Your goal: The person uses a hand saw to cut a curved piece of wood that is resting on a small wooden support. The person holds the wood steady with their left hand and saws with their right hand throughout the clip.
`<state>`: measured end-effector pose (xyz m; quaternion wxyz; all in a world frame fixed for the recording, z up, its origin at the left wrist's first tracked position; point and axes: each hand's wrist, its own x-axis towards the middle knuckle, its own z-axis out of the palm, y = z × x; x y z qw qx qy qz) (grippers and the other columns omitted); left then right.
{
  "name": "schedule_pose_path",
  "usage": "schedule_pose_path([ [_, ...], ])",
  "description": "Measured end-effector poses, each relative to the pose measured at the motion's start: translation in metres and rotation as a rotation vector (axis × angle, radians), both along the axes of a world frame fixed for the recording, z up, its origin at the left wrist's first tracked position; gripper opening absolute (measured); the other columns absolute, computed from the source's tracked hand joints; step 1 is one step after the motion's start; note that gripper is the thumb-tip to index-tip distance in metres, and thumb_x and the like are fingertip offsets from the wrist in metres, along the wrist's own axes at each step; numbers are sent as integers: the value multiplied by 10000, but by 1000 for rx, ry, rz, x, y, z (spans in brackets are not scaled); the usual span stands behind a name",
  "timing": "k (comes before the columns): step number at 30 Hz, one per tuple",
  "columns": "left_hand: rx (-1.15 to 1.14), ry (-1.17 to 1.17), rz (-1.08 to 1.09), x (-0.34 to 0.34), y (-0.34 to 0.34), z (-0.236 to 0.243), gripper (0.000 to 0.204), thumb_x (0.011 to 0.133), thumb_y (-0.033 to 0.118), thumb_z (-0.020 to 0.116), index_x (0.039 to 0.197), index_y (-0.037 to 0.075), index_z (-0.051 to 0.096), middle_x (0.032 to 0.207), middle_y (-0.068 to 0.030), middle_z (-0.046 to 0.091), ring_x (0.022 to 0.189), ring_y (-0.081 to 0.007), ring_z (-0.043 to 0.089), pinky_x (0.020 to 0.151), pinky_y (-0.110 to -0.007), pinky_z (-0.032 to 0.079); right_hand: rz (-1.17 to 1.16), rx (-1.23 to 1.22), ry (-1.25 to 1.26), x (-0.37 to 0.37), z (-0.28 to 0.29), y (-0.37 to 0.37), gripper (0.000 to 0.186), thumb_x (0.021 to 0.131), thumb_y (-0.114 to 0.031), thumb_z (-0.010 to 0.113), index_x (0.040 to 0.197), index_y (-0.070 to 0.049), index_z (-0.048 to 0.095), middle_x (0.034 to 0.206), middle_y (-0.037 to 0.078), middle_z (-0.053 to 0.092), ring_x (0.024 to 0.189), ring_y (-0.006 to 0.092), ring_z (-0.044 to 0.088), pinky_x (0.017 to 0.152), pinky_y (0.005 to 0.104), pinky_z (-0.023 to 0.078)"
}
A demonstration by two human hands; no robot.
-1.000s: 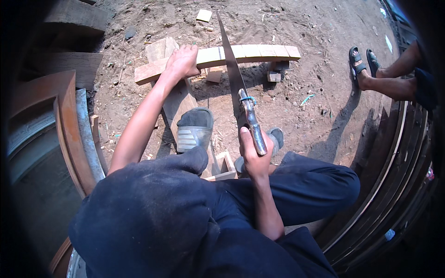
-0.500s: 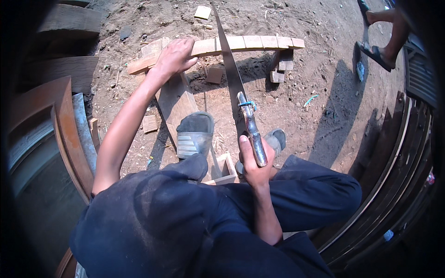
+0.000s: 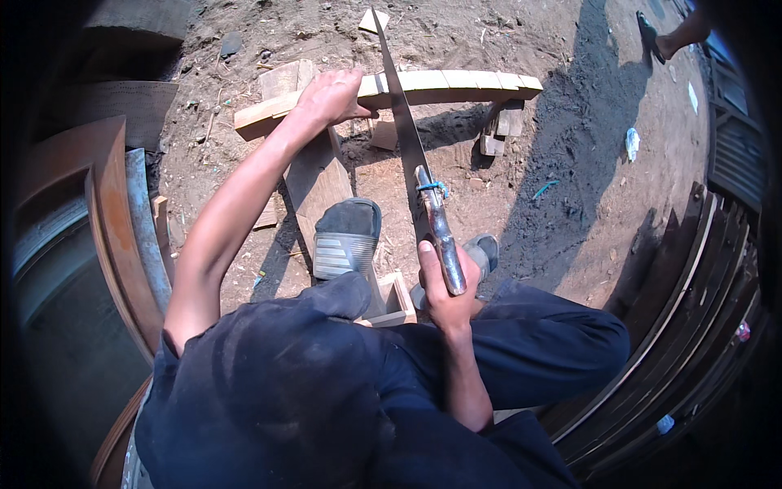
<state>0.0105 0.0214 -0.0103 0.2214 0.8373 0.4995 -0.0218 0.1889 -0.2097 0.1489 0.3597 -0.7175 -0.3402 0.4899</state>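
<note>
A curved length of pale wood (image 3: 456, 80), with several lines across its top, lies raised in front of me. My left hand (image 3: 332, 96) grips it left of the saw, fingers over the top and thumb to the side. In my right hand (image 3: 448, 289) is the worn dark handle of a handsaw (image 3: 411, 138), bound with a blue tie. Its long blade points away from me and crosses the wood just right of my left hand. Whether the teeth sit in a cut cannot be made out.
A plank (image 3: 314, 187) runs under the wood's left part; stacked blocks (image 3: 501, 130) stand under its right. My sandalled left foot (image 3: 346, 236) rests on the plank. A brown wooden frame (image 3: 110, 196) stands left, long dark boards (image 3: 668, 326) lie right. Another person's foot (image 3: 656, 45) is far right.
The other person has stepped farther away at the upper right, and their shadow has shifted. The view has moved slightly; my hands keep their grips, with the saw still across the wood.
</note>
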Motion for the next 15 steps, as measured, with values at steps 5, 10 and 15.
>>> schedule_pose_path([
  [5, -52, 26, 26, 5, -7, 13, 550, 720, 344, 791, 982, -47, 506, 975, -248, 632, 974, -390, 612, 823, -451, 500, 56, 15, -65, -2, 2, 2, 200, 908, -124, 619, 759, 3, 581, 558, -14, 472, 524, 40, 403, 474, 252, 338],
  [10, -17, 40, 20, 4, -11, 6, 543, 706, 277, 807, 1010, -35, 484, 983, -243, 631, 987, -380, 611, 821, -449, 505, 50, -53, -38, -1, 3, -4, 232, 910, -142, 620, 739, 3, 561, 565, -3, 471, 525, 49, 390, 473, 267, 331],
  [15, 81, -2, -5, 0, -12, -4, 568, 695, 296, 812, 1020, -40, 489, 922, -225, 650, 939, -380, 630, 820, -429, 514, 55, 14, -80, -4, -3, -15, 252, 914, -142, 613, 721, 1, 539, 571, -1, 459, 539, 45, 389, 477, 267, 322],
])
